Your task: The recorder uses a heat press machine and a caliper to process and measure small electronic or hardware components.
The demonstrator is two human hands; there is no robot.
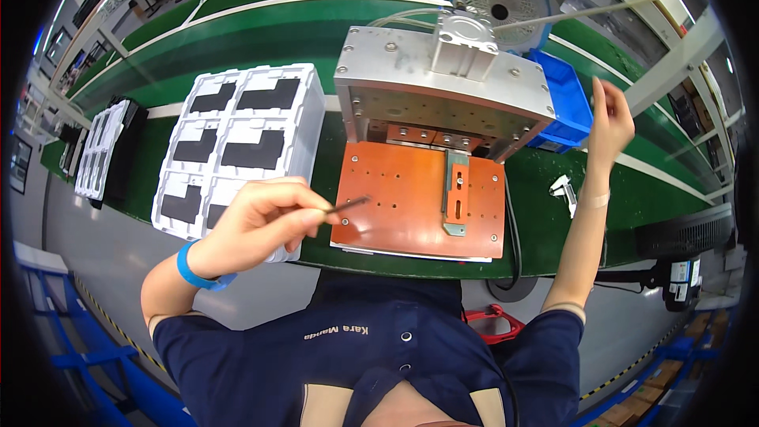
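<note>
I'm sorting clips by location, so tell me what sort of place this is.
Most likely a factory assembly line: a metal press-like fixture with an orange base plate stands on a green work surface, beside stacked white trays holding black flat pieces.

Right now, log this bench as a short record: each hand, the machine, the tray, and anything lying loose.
Left hand: pinches a thin dark strip near the orange plate's left side
Right hand: raised beside the blue bin; no held item visible
Machine: metal press frame behind the orange plate
On plate: slotted orange-and-green block, right of centre
Tray: white, compartmented tray, left of the machine, holding black pieces
Loose: caliper on the green surface, right of the machine
</note>
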